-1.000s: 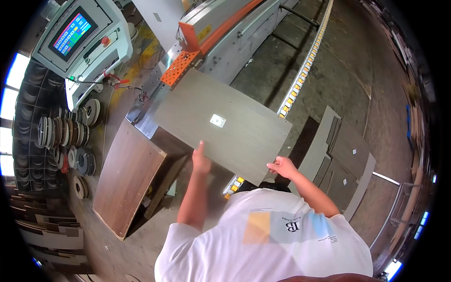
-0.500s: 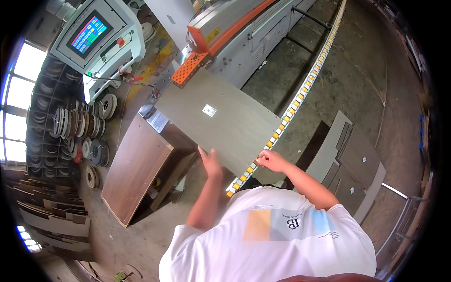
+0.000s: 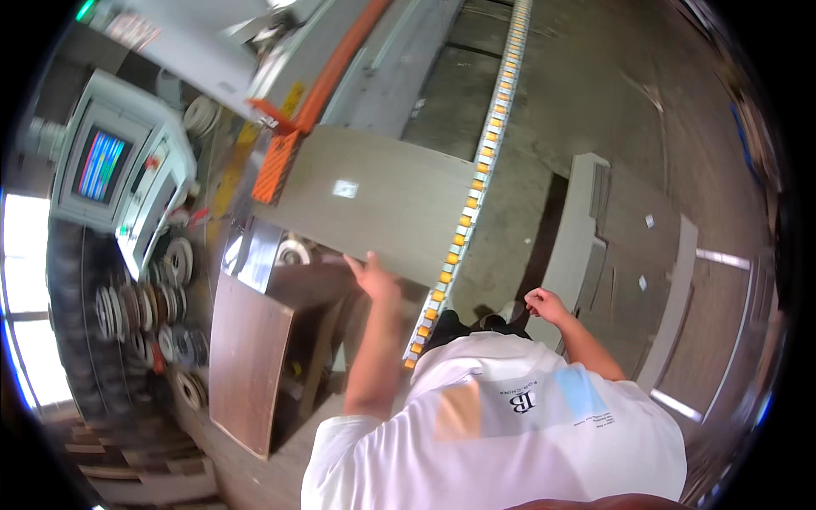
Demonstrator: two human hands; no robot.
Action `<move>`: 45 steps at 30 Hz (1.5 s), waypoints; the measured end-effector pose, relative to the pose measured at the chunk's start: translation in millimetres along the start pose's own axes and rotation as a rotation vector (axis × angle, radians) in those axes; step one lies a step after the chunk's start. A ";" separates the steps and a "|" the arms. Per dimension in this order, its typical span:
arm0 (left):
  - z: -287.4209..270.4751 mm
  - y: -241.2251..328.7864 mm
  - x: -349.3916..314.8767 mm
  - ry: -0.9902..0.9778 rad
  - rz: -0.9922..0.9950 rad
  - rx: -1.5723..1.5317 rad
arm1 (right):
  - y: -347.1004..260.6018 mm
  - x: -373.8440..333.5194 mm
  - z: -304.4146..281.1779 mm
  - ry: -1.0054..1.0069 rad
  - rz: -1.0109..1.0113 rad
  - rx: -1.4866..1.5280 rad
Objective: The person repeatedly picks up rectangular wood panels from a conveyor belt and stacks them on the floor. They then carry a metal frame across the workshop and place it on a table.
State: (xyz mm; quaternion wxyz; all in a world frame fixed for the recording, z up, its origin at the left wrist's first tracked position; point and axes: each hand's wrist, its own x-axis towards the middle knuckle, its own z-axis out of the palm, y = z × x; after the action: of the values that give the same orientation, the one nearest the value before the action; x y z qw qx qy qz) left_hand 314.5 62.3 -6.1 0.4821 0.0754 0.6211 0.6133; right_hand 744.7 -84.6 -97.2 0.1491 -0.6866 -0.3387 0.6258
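Observation:
A flat grey-brown board [image 3: 382, 183] with a small white label [image 3: 345, 189] lies in front of me, its right edge on a rail of yellow rollers [image 3: 461, 223]. At the board's near edge is my left hand [image 3: 374, 277], its thumb and fingers spread; it seems to touch the edge without gripping it. To the right of the rail, my right hand [image 3: 548, 305] hangs apart from the board with curled fingers, and nothing shows in it. Its nearest thing is a stack of similar boards [image 3: 629, 246] on the right.
An orange guard plate [image 3: 276, 166] on the long grey machine [image 3: 374, 81] meets the board's far left corner. A brown wooden box-like stand [image 3: 252, 357] is at the near left. Farther left are a control panel with a screen [image 3: 104, 166] and rolls of edge banding [image 3: 140, 306].
My right hand has left the roller rail and moved right, toward the stacked boards. My left hand stays by the board's near edge. The whole view has turned to the right.

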 end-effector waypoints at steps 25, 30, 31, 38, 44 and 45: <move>116.3 -127.4 -33.9 -0.487 0.376 1.468 | 346.5 -37.5 52.8 0.731 0.445 1.082; 131.6 -132.6 -64.7 -0.416 0.413 1.517 | 428.9 17.6 21.8 1.028 0.346 1.944; 135.3 -136.9 -69.2 -0.387 0.439 1.540 | 440.7 27.4 10.7 1.089 0.328 2.103; 142.5 -153.6 -83.0 -0.317 0.501 1.613 | 500.5 48.6 -40.4 1.346 0.088 2.886; 143.9 -160.3 -83.5 -0.258 0.564 1.579 | 483.7 45.1 -20.3 1.505 -0.005 2.891; 143.7 -157.2 -70.2 -0.261 0.616 1.640 | 484.6 41.5 -9.4 1.510 -0.096 2.840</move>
State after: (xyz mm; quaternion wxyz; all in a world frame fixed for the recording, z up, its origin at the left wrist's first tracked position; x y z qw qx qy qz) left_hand 528.9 76.1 -70.6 0.1567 0.6306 0.7574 0.0641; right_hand 888.2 -407.4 -431.7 -0.7773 0.1258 -0.6143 0.0516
